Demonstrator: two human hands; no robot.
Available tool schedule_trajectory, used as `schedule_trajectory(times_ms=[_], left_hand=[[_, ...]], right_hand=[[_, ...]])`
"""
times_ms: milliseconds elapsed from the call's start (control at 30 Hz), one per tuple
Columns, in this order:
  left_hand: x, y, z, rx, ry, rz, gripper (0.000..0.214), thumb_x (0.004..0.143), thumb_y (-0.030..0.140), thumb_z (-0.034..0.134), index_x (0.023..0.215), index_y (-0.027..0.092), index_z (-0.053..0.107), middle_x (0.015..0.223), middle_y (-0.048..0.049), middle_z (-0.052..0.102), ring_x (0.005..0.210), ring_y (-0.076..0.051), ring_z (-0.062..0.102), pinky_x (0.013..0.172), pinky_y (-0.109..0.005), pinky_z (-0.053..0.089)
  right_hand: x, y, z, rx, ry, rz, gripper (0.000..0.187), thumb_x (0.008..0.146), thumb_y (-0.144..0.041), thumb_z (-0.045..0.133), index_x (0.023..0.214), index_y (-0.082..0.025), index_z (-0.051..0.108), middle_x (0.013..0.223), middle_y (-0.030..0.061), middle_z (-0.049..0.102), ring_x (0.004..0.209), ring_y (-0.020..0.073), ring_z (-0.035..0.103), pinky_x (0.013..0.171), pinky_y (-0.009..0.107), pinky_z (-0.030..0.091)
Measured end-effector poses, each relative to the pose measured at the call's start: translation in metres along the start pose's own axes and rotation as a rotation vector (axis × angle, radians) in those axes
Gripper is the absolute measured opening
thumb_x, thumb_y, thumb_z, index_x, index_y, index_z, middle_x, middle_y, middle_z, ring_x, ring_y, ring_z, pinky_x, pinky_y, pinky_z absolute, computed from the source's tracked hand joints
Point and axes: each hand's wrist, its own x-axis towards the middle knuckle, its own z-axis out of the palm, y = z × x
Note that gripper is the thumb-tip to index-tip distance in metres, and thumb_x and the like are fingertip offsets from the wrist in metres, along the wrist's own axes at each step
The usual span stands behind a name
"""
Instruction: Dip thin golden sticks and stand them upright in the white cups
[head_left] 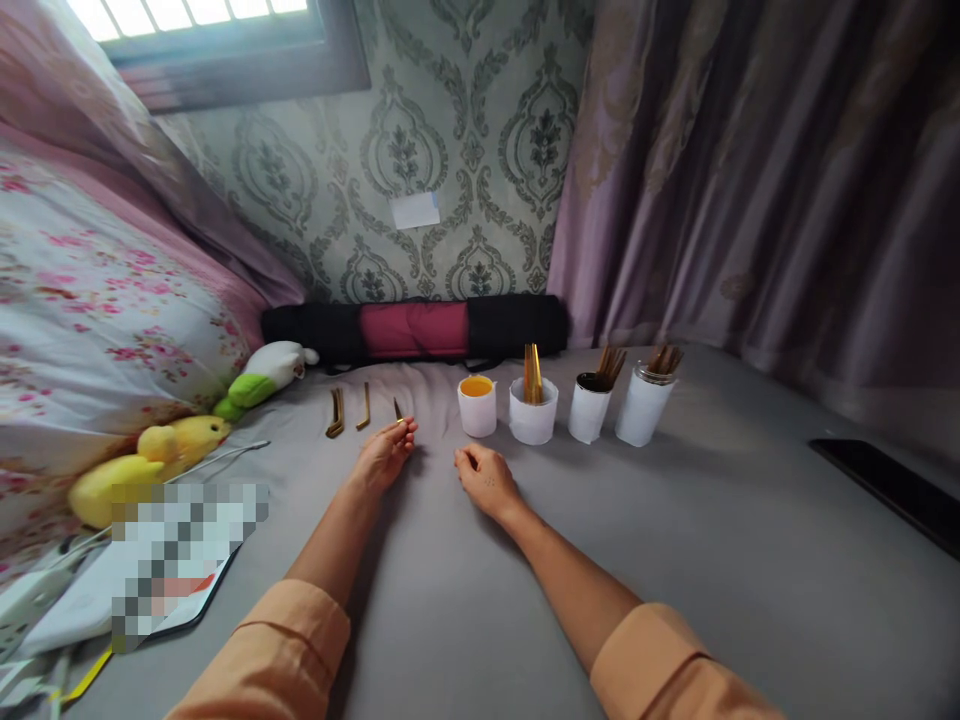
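Note:
My left hand (386, 455) pinches a thin golden stick (399, 410) between thumb and fingertips; its dark, pointed-looking end stands up beyond them. Left of it, another golden-brown stick (366, 405) with a bent lower end lies on the grey sheet, and beside that a small bunch of similar bent sticks (335, 413). My right hand (486, 480) rests on the sheet with its fingers curled in, nothing visible in them. In front of it stand a white-wrapped cup with an orange inside (477, 412) and a wider white cup (533, 420) with upright golden sticks.
Further right are two white-wrapped containers, one dark-rimmed (589, 412) and one taller (642, 408), both holding brown sticks. A dark flat device (885, 480) lies at far right. Plush toys (184, 450) and cables are on the left. A black-and-red roll (415, 330) lies along the wall.

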Motion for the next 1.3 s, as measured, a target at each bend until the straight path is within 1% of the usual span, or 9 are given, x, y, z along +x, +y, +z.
schedule_trajectory(times_ms=[133,267,433,567,667,833,1067,1167,1300], left_hand=[[-0.014,-0.005,0.003,-0.065,-0.045,0.004,0.012,0.077,0.003,0.049,0.082,0.009,0.058,0.072,-0.0047,0.060,0.049,-0.004,0.052,0.043,-0.014,0.042],[-0.028,-0.011,0.008,-0.107,-0.067,0.017,0.011,0.078,0.003,0.049,0.083,0.008,0.057,0.070,-0.0046,0.059,0.050,-0.005,0.052,0.043,-0.014,0.042],[-0.045,-0.021,0.014,-0.111,-0.099,0.013,0.017,0.075,0.001,0.052,0.089,0.007,0.059,0.071,-0.0046,0.060,0.051,-0.005,0.052,0.044,-0.014,0.041],[-0.058,-0.026,0.015,-0.099,-0.114,0.033,0.019,0.073,0.004,0.055,0.091,0.008,0.060,0.071,-0.0044,0.060,0.052,-0.005,0.051,0.046,-0.015,0.040],[-0.066,-0.031,0.014,-0.065,-0.137,0.051,0.022,0.070,0.009,0.060,0.093,0.009,0.061,0.071,-0.0042,0.060,0.053,-0.005,0.051,0.047,-0.016,0.039],[-0.079,-0.039,0.012,0.018,-0.163,0.076,0.034,0.064,0.023,0.069,0.095,0.010,0.061,0.072,-0.0031,0.059,0.054,-0.005,0.049,0.049,-0.017,0.037],[-0.096,-0.046,0.010,0.187,-0.199,0.131,0.041,0.068,0.037,0.064,0.100,0.012,0.060,0.074,-0.0033,0.058,0.056,-0.006,0.048,0.050,-0.018,0.036],[-0.102,-0.047,0.009,0.269,-0.211,0.146,0.044,0.069,0.040,0.062,0.102,0.012,0.060,0.073,-0.0032,0.058,0.055,-0.007,0.047,0.049,-0.018,0.036],[-0.112,-0.046,0.011,0.352,-0.197,0.169,0.045,0.069,0.042,0.060,0.101,0.011,0.060,0.071,-0.0033,0.058,0.054,-0.007,0.046,0.048,-0.019,0.035]], right_hand=[[0.001,0.001,0.001,0.001,0.003,-0.010,0.030,0.084,-0.035,0.040,0.071,-0.018,0.062,0.062,0.0019,0.063,0.057,0.0105,0.052,0.054,0.019,0.033],[0.001,0.002,0.002,0.013,0.005,-0.006,0.031,0.084,-0.035,0.040,0.072,-0.017,0.062,0.063,0.0024,0.063,0.057,0.0106,0.053,0.054,0.019,0.034],[0.002,0.003,0.002,0.068,0.008,-0.007,0.031,0.084,-0.035,0.040,0.072,-0.017,0.062,0.063,0.0020,0.063,0.055,0.0101,0.052,0.053,0.019,0.035],[0.003,0.004,0.001,0.128,-0.009,-0.005,0.032,0.084,-0.036,0.040,0.072,-0.016,0.061,0.060,0.0019,0.062,0.054,0.0103,0.053,0.052,0.019,0.036],[0.003,0.004,0.000,0.160,-0.023,0.011,0.032,0.084,-0.037,0.040,0.074,-0.015,0.061,0.059,0.0019,0.062,0.052,0.0102,0.052,0.051,0.020,0.036],[0.004,0.006,0.000,0.211,-0.048,0.020,0.033,0.084,-0.039,0.039,0.075,-0.016,0.060,0.059,0.0016,0.061,0.049,0.0094,0.051,0.049,0.020,0.037],[0.003,0.003,-0.003,0.269,-0.115,0.034,0.033,0.085,-0.038,0.037,0.077,-0.015,0.059,0.061,0.0017,0.060,0.046,0.0079,0.051,0.046,0.019,0.037],[0.003,0.002,-0.004,0.300,-0.145,0.038,0.033,0.085,-0.038,0.038,0.079,-0.015,0.060,0.063,0.0019,0.059,0.047,0.0075,0.050,0.045,0.018,0.037],[0.003,0.001,-0.006,0.339,-0.189,0.044,0.033,0.084,-0.039,0.039,0.078,-0.014,0.060,0.063,0.0016,0.059,0.046,0.0067,0.048,0.043,0.017,0.036]])
